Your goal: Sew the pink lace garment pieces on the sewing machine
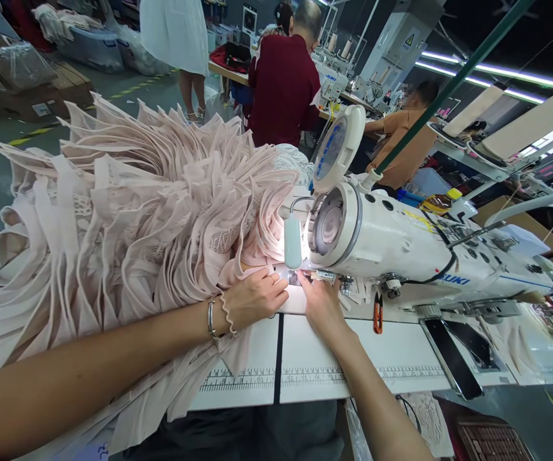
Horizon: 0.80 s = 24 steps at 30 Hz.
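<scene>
My left hand lies by the needle area with its fingers bent and pressed together. It pinches the edge of the pale pink fabric, though the fingertips hide most of the grip. Thumb stretched forward, my right hand rests on the machine bed beside the presser foot; its other fingers are partly hidden under the head. The white sewing machine has a lit needle area and a pale green guard in front. A large heap of pale pink lace-trimmed garment pieces spreads over the left side.
Orange-handled thread snips and a black phone lie to the right. A printed ruler runs along the table's front. A person in dark red sits ahead, another in brown farther right. Thread cones stand above right.
</scene>
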Tool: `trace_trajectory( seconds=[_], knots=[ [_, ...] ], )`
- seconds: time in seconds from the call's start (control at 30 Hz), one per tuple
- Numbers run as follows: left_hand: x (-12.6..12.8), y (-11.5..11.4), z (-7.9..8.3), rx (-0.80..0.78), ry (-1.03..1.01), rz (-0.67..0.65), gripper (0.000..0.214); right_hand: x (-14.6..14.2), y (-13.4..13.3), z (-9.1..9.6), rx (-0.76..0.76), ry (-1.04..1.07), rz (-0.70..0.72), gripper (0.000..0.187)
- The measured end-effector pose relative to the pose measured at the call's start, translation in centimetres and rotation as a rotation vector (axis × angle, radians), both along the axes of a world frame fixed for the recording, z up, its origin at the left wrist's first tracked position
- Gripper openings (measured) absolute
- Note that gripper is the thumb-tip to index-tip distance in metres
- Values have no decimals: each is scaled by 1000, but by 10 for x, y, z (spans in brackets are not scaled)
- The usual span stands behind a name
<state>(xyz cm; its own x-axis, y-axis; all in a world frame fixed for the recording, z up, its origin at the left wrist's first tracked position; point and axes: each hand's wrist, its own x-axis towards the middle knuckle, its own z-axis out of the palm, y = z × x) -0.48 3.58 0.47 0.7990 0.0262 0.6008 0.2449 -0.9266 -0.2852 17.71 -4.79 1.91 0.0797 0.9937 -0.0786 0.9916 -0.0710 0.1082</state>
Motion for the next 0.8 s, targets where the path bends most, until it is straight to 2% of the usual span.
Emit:
trace_trajectory(
  seconds=[0.1,0.4,0.57,0.67,0.73,0.8],
  knots=[
    [2,0,-3,14,-39,-17,30,2,1,0,-21,60,-14,73],
    [0,-2,2,4,89,-16,27,12,2,-9,-5,215,-61,70],
    [-1,-5,0,-45,195,31,23,3,6,-5,23,186,-86,60],
    [0,-8,1,-82,227,94,23,0,10,-6,4,220,-34,52],
    [-1,-9,3,-92,225,136,26,4,9,-9,64,210,-1,47],
    [-2,-6,6,-97,233,165,29,14,2,-11,220,133,-3,44]
  ],
)
